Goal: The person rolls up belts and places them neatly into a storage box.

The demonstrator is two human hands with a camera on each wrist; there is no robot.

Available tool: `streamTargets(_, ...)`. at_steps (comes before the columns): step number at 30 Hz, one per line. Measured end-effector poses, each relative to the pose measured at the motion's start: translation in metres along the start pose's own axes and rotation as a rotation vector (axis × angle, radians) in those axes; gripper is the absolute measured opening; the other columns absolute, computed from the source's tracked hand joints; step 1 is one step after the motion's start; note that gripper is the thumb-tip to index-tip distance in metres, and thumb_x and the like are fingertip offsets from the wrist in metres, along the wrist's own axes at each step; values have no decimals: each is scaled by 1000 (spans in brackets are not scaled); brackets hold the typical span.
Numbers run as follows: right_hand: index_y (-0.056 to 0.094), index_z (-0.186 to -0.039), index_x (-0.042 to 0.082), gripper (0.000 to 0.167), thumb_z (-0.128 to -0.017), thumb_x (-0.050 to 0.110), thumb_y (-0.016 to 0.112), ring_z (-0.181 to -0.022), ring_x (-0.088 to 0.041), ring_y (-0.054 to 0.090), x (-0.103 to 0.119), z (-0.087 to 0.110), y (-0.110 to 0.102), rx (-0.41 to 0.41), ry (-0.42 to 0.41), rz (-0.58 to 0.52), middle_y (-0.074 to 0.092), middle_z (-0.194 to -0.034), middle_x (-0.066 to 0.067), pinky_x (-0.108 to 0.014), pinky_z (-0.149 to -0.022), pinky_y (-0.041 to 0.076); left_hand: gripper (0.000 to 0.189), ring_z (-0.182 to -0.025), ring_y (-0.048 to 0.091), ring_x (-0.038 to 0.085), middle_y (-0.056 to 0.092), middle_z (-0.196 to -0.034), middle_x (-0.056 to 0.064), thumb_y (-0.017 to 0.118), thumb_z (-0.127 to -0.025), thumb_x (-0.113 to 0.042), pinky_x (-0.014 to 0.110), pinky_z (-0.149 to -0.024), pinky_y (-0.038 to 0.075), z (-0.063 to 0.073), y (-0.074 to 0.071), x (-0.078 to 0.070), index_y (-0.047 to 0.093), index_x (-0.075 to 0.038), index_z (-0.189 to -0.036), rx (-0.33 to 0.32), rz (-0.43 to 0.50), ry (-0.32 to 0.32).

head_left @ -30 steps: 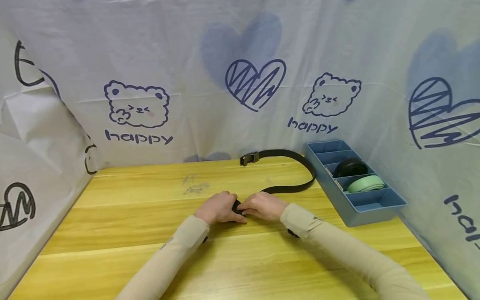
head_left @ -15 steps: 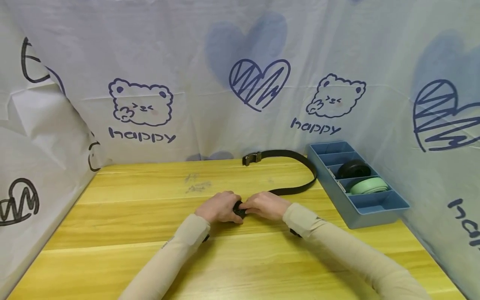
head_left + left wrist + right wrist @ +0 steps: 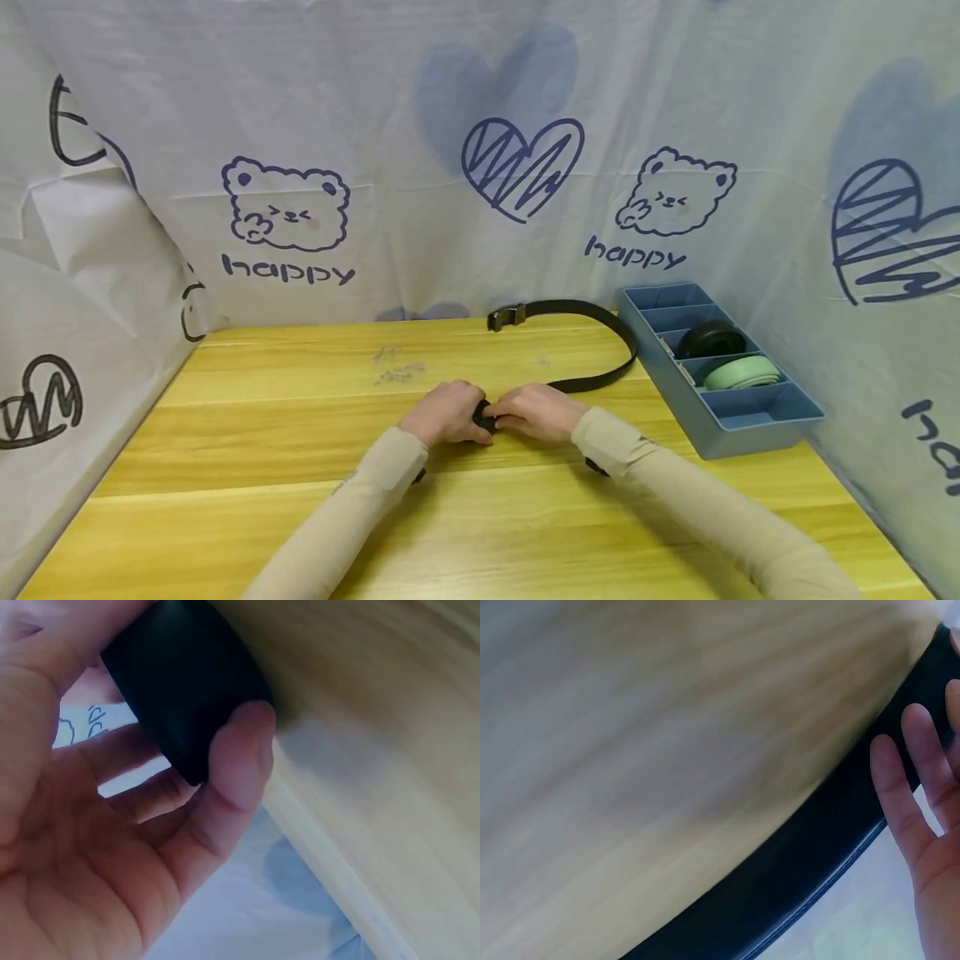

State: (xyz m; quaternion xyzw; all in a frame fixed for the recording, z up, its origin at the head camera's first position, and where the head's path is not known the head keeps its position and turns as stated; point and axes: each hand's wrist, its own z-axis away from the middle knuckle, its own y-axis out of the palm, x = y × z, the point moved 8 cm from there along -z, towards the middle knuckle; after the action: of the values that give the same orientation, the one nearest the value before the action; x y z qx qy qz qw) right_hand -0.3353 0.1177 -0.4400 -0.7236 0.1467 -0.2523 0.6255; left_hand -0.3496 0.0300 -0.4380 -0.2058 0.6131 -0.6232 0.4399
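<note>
A black belt point(image 3: 624, 337) lies on the table in a wide curve, its metal buckle point(image 3: 507, 317) at the back edge. Its near end is wound into a small roll point(image 3: 485, 416) between the two hands. My left hand point(image 3: 450, 412) grips this roll; in the left wrist view thumb and fingers are bent around the dark roll point(image 3: 184, 671). On the roll's right side, my right hand point(image 3: 542, 412) pinches the belt with its thumb and index finger. Other right fingers point(image 3: 891, 776) lie along the strap point(image 3: 802, 847) in the right wrist view.
A blue compartment tray point(image 3: 678, 408) stands at the right, near the belt's curve. Inside are a black rolled belt point(image 3: 711, 340) and a light green rolled belt point(image 3: 742, 372) in separate compartments. A printed white cloth point(image 3: 405, 242) hangs behind the wooden table point(image 3: 262, 450).
Both hands stay together at the roll, with small shifts of the fingers around it. The whole head view has drifted slightly, so things appear a little further right.
</note>
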Motion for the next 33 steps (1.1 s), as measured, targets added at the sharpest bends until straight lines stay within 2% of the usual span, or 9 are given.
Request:
streamTargets(4, 68, -125, 19, 27, -99, 21, 60, -99, -11, 68, 1, 1, -1, -14, -3, 4, 71, -114, 3, -27, -86, 54, 41, -83, 58, 14, 65, -100, 1, 79, -81, -42, 32, -75, 50, 1, 0, 1, 68, -16, -111, 18, -9, 28)
streamTargets(7, 69, -122, 20, 25, -99, 21, 60, -94, -10, 69, 2, 1, -1, -36, -15, 23, 72, -110, 3, -27, -83, 55, 45, -88, 57, 15, 64, -105, 2, 78, -82, -43, 32, -78, 50, 1, 0, 3, 66, -17, -117, 17, 1, 45)
streamTargets(15, 69, -122, 19, 25, -99, 20, 60, -89, -10, 69, 1, -1, -2, -49, -2, 48, 72, -108, 4, -27, -80, 55, 47, -71, 59, 13, 65, -90, 1, 79, -78, -50, 29, -65, 49, 1, -2, 9, 66, -14, -104, -20, 119, -19)
streamTargets(22, 69, -124, 19, 28, -99, 27, 60, -99, -10, 68, 4, -2, -5, -4, -11, 10, 72, -113, 5, -29, -87, 54, 36, -73, 57, 11, 64, -90, -3, 80, -80, -45, 28, -66, 47, -1, 0, 5, 67, -18, -100, 23, 67, 36)
streamTargets(26, 70, -120, 20, 27, -98, 30, 60, -93, -6, 69, 9, -3, -4, 19, -40, 20, 73, -108, 6, -26, -83, 54, 40, -78, 58, 11, 64, -95, -3, 80, -79, -43, 28, -70, 48, 0, 4, 5, 67, -19, -107, 45, 64, 58)
streamTargets(29, 72, -117, 20, 25, -98, 30, 60, -88, -4, 69, 11, -4, -3, 25, -39, 28, 74, -104, 7, -23, -80, 54, 42, -79, 57, 10, 64, -96, -3, 80, -79, -45, 28, -71, 48, 1, 4, 6, 65, -18, -108, 36, 62, 52)
streamTargets(33, 73, -116, 20, 23, -98, 26, 60, -84, -3, 69, 11, -5, -3, 7, -34, 32, 75, -103, 7, -21, -76, 54, 44, -71, 57, 11, 63, -87, -3, 79, -77, -53, 28, -66, 48, 3, 1, 6, 64, -17, -98, 5, 59, 21)
